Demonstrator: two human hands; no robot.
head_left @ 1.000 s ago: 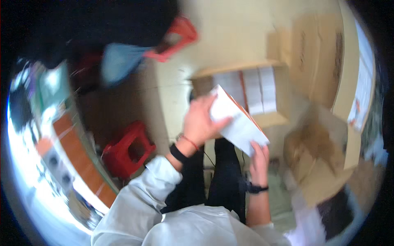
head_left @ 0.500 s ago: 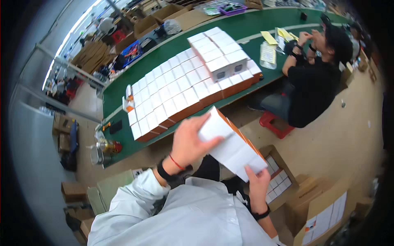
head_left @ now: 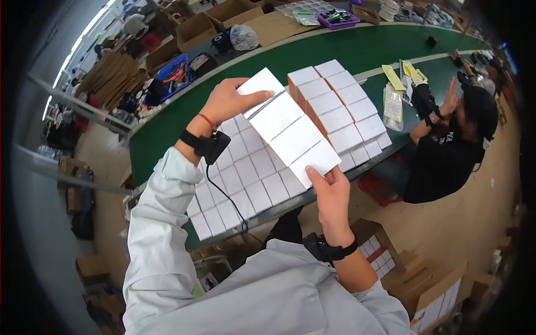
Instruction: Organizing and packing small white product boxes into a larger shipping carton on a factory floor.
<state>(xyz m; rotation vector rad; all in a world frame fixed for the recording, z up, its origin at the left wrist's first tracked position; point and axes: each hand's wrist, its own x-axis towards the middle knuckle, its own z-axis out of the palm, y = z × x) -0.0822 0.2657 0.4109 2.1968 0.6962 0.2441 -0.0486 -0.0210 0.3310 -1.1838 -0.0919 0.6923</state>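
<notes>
Left hand (head_left: 237, 100) and right hand (head_left: 330, 187): fingers clamped on opposite ends | white carton row (head_left: 277, 118) – between the fingers, above tabletop cartons (head_left: 245, 170) | even inward squeeze – likely safest for its seams

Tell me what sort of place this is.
Probably a packing area in a workshop or factory: rows of white boxes cover part of a long green table, an open carton holds more, and a co-worker sits beside the table.
</notes>
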